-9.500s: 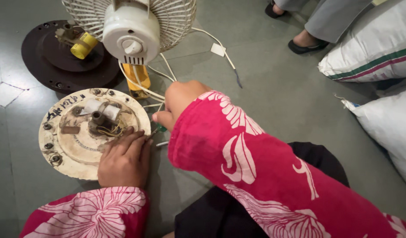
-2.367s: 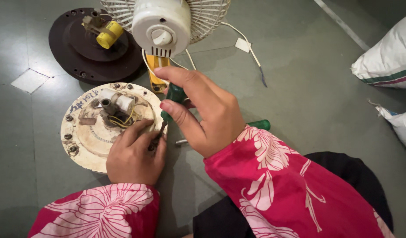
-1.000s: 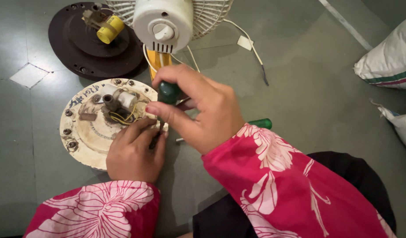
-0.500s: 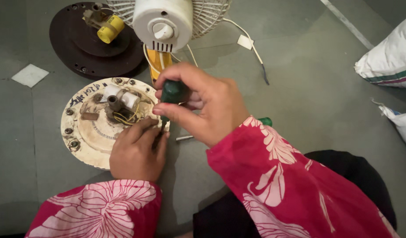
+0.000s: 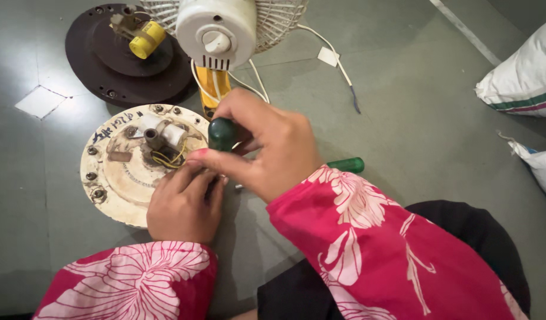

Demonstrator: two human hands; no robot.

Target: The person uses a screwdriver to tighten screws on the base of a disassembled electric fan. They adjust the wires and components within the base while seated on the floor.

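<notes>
The right hand (image 5: 273,148) is wrapped around the dark green handle of a screwdriver (image 5: 222,133), fingers and thumb pinching it near the top, with the tool standing roughly upright over the near right edge of the cream round plate (image 5: 116,184). The left hand (image 5: 181,204) lies curled on that same edge, its fingertips pressed together around the spot where the shaft comes down (whether they pinch a screw or only steady the tip cannot be told).

As for progress, the fan (image 5: 222,29) is already apart: its dark round base (image 5: 101,65) lies separately at the upper left with a yellow cylindrical part (image 5: 147,38) on it, and the cream plate sits bare on the grey floor (image 5: 403,106), showing a small white component, yellow wires (image 5: 166,159) and several screw heads around its rim. The work at the plate's edge looks unfinished, judging by the tool standing in place; nothing shows whether the screw there is going in or coming out.

A second green handle (image 5: 346,165) pokes out from behind the right sleeve, its shaft mostly covered. The screwdriver's tip and the fastener are hidden under the 2 hands. The fan's grille is cut off at the top of the view, and 2 white sacks (image 5: 522,77) at the right edge are only partly in frame.
</notes>
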